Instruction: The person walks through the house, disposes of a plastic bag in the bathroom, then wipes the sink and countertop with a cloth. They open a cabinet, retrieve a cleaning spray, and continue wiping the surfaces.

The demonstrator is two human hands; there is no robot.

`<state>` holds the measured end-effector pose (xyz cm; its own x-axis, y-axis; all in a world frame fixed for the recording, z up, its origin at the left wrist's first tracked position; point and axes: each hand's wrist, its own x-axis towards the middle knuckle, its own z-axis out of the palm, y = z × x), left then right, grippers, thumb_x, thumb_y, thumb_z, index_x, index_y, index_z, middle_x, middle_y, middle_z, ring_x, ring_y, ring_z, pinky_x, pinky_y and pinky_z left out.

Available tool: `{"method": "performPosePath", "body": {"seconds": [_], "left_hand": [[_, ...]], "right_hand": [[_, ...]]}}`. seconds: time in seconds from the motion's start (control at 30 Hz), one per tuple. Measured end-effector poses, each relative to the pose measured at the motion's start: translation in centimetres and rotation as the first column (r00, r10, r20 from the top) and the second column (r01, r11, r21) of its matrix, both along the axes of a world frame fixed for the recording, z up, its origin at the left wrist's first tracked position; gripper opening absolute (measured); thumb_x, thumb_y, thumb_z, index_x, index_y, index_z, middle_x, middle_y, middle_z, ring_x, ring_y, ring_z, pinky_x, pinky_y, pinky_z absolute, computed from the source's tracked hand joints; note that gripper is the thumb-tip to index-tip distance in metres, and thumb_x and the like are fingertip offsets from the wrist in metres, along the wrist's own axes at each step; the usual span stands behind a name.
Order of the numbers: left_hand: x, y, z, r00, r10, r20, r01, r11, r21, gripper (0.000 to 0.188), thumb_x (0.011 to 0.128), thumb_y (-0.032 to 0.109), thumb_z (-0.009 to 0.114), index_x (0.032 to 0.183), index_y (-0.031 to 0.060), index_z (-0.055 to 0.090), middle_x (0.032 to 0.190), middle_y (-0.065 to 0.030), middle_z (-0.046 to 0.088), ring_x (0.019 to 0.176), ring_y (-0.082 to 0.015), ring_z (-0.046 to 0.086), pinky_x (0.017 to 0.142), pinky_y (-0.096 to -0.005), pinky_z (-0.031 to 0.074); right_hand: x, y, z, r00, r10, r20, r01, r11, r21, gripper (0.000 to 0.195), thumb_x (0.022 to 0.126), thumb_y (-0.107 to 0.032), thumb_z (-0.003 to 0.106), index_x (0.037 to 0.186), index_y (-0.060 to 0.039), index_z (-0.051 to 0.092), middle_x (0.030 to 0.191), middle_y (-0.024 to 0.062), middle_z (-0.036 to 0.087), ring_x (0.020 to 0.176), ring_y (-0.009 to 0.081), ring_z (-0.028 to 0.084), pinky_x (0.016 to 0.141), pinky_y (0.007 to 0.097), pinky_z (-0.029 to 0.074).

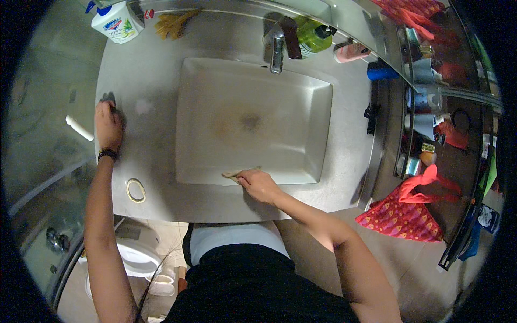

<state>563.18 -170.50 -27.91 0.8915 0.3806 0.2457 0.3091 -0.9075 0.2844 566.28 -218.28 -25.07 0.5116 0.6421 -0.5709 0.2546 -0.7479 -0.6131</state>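
A square white washbasin [242, 161] is set in a grey countertop [141, 72] before me. My right hand [258, 185] is at the basin's near rim and pinches a small pale piece of cloth or sponge [231, 175], much of it covered by the fingers. A brownish stain [226, 121] marks the basin floor around a darker patch. At the counter's left edge rests my left hand [109, 127], fingers curled, with a black band on the wrist. Something dark, perhaps only shadow, shows beyond its fingertips. A cream ring-shaped band [136, 190] lies nearer me on the counter.
Behind the basin stand a chrome faucet [276, 52], a green pump bottle [314, 38] and a pink tube [351, 52]. A white pump bottle [118, 24] and a yellowish glove [173, 25] are at back left. Shelves and a red patterned cloth [404, 214] flank the right. A toilet [137, 254] is below left.
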Motion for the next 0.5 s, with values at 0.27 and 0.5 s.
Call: {"method": "performPosePath", "body": {"seconds": [0.27, 0.5], "left_hand": [[0.4, -0.7, 0.4, 0.997, -0.033, 0.064, 0.032, 0.999, 0.004, 0.021, 0.077, -0.004, 0.047, 0.097, 0.0011, 0.047, 0.095, -0.0186, 0.049, 0.095, -0.0391, 0.048, 0.085, -0.0470, 0.040], [0.4, -0.7, 0.3, 0.996, -0.036, 0.083, 0.031, 0.997, 0.065, 0.020, 0.078, -0.004, 0.047, 0.097, 0.0011, 0.047, 0.095, -0.0189, 0.049, 0.094, -0.0391, 0.048, 0.083, -0.0470, 0.040]], "right_hand": [[3.4, -10.1, 1.5, 0.999, -0.033, -0.002, 0.030, 0.941, -0.338, 0.028, 0.094, -0.026, 0.052, 0.106, -0.0051, 0.067, 0.102, 0.0198, 0.067, 0.094, 0.0374, 0.063, 0.083, 0.0439, 0.049], [-1.1, 0.4, 0.1, 0.993, -0.109, -0.041, 0.111, 0.993, 0.042, 0.029, 0.095, -0.025, 0.049, 0.106, -0.0005, 0.060, 0.105, 0.0226, 0.064, 0.099, 0.0405, 0.060, 0.085, 0.0477, 0.046]]}}
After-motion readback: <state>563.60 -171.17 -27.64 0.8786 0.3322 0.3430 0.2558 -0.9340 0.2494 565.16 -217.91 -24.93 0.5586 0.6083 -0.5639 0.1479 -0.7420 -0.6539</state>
